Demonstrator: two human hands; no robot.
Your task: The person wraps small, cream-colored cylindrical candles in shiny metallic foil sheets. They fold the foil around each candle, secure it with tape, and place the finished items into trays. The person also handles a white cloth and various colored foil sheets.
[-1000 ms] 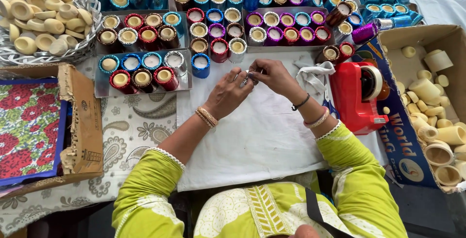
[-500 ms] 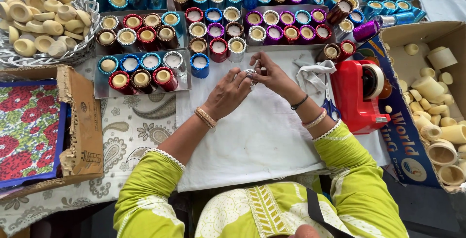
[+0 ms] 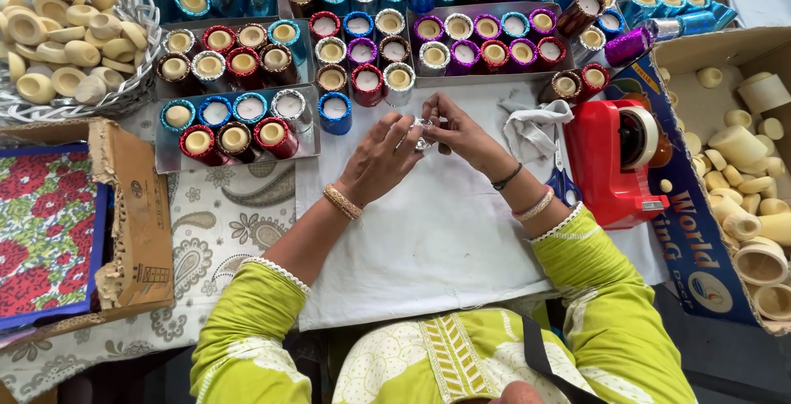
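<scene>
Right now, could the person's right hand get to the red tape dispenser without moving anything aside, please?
Probably yes: the red tape dispenser stands just beside the right hand, with only a crumpled grey cloth between them, though that hand shares a small shiny piece with the left hand.

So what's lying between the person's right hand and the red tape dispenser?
A crumpled grey cloth lies on the white sheet between the right hand and dispenser, in the head view.

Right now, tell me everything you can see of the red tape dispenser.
The tape dispenser is a glossy red block, plastic by its look, standing upright on the white cloth beside the right forearm. A roll of tape with a pale rim sits in its upper part. Its base tapers toward a small pale cutter end near the cardboard box, whose wall it stands against or very near. A grey rag lies at its far side. Neither hand touches it.
</scene>
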